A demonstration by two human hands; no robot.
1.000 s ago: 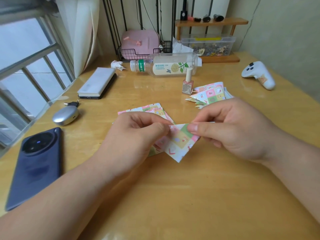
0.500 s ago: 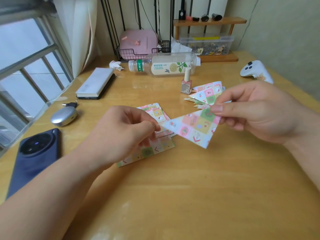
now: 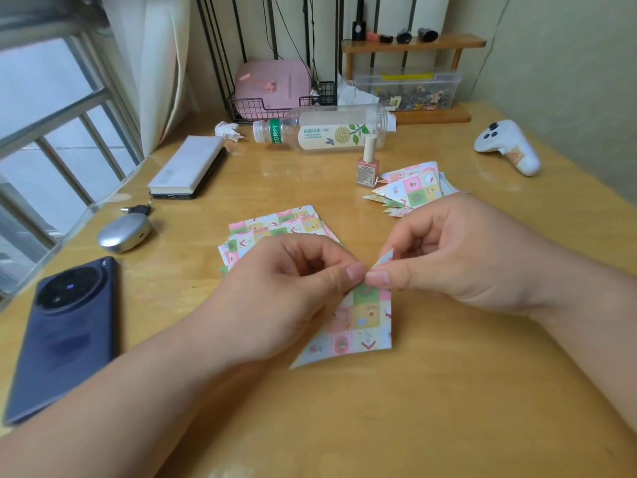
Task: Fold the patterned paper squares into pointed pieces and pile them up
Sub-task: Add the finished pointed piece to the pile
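A folded piece of patterned paper (image 3: 358, 322) hangs point-up between my hands above the wooden table (image 3: 413, 408). My left hand (image 3: 286, 298) pinches its top from the left, thumb against forefinger. My right hand (image 3: 458, 257) pinches the same top corner from the right. Behind my left hand lies a stack of flat patterned squares (image 3: 275, 225), partly hidden by it. A pile of folded pointed pieces (image 3: 410, 188) sits further back on the right.
A dark blue phone (image 3: 62, 332) and a silver earbud case (image 3: 124, 232) lie at the left. A nail polish bottle (image 3: 368, 163), a lying plastic bottle (image 3: 324, 132), a white-topped black box (image 3: 189, 170) and a white controller (image 3: 506, 146) stand further back.
The triangle, held stretched out between both hands half a second ago, has been brought back toward me and turned. Both hands now meet at one corner, and the paper hangs down.
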